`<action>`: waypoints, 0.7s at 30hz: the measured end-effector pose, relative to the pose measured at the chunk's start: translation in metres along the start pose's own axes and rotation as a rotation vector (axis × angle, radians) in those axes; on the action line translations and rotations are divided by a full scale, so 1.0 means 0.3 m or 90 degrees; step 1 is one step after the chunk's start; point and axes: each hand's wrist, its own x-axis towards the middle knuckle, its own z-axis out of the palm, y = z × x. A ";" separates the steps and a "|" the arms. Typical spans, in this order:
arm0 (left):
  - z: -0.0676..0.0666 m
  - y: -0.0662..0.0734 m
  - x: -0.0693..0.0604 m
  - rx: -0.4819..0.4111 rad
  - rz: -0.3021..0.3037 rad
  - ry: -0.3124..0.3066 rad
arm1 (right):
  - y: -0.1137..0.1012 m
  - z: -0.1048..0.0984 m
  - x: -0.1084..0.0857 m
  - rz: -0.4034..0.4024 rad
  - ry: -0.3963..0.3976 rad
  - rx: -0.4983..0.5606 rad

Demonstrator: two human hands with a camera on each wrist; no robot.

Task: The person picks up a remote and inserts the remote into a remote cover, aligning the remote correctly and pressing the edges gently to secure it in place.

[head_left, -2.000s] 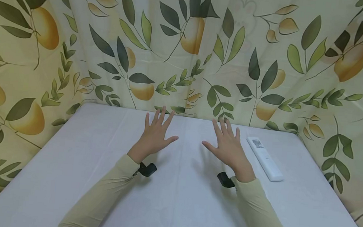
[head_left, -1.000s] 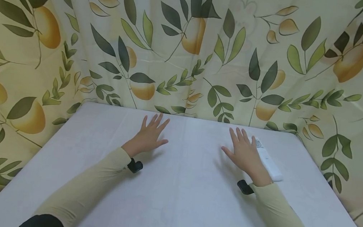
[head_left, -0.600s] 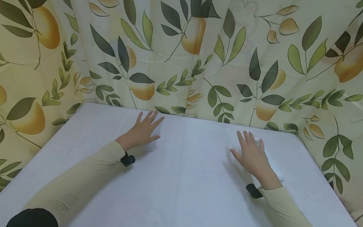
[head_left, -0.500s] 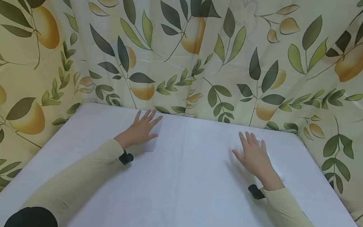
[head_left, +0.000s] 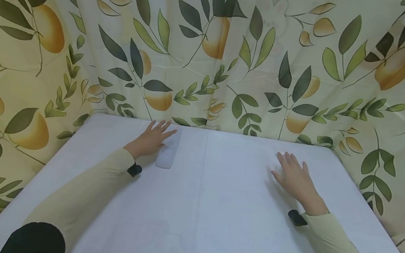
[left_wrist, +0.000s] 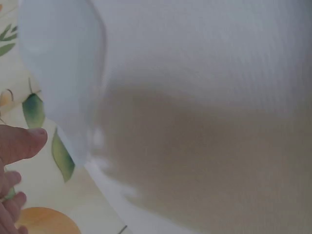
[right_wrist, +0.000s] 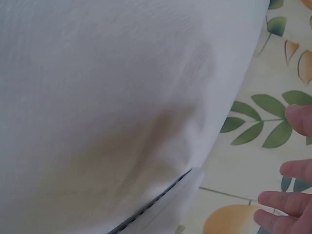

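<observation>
My left hand (head_left: 148, 141) is over the far left part of the table, fingers spread and holding nothing. Partly under its fingers lies a flat, pale grey, long piece with rounded corners (head_left: 166, 156); a pale smooth shape (left_wrist: 63, 63) shows near the left thumb in the left wrist view. My right hand (head_left: 297, 181) hovers at the far right with fingers extended, and grips nothing. It covers nearly all of the white remote-like bar seen earlier. In the right wrist view a white thing with a dark edge (right_wrist: 168, 207) shows near the right fingers.
A white cloth-covered table (head_left: 195, 214) spreads below both arms. Its far edge meets a curtain (head_left: 200, 74) printed with leaves and fruit. Small black wrist cameras, such as the left one (head_left: 134, 170), hang under both sleeves.
Both hands have moved apart, the left to the left and the right to the right. The pale grey piece has come into view beside the left hand, while the right hand now covers the white bar.
</observation>
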 end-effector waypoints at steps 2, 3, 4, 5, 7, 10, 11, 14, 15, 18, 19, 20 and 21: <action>0.008 -0.014 0.004 0.020 0.032 0.012 | 0.015 0.002 -0.003 0.005 -0.008 0.001; 0.013 -0.020 0.006 0.033 0.050 0.020 | 0.022 0.003 -0.005 0.008 -0.010 0.004; 0.016 -0.026 0.009 0.048 0.070 0.030 | 0.029 0.003 -0.007 0.008 -0.010 0.004; 0.021 -0.032 0.012 0.061 0.091 0.042 | 0.036 0.004 -0.009 0.009 -0.010 0.007; 0.029 -0.042 0.018 0.084 0.129 0.062 | 0.051 0.009 -0.012 0.009 -0.010 0.006; 0.042 -0.052 0.027 0.103 0.174 0.076 | 0.074 0.020 -0.014 0.014 -0.017 0.003; 0.045 -0.054 0.030 0.103 0.184 0.074 | 0.081 0.025 -0.013 0.021 -0.025 0.005; 0.051 -0.057 0.038 0.116 0.209 0.065 | 0.103 0.040 -0.010 0.046 -0.056 0.005; 0.052 -0.058 0.042 0.123 0.213 0.059 | 0.110 0.045 -0.009 0.054 -0.066 0.005; 0.053 -0.059 0.052 0.145 0.214 0.041 | 0.131 0.052 -0.005 0.070 -0.089 0.001; 0.054 -0.060 0.054 0.148 0.212 0.037 | 0.136 0.054 -0.004 0.074 -0.094 0.000; 0.054 -0.061 0.057 0.149 0.209 0.035 | 0.140 0.056 -0.003 0.077 -0.099 -0.002; 0.055 -0.061 0.059 0.149 0.206 0.033 | 0.143 0.056 -0.002 0.080 -0.104 -0.003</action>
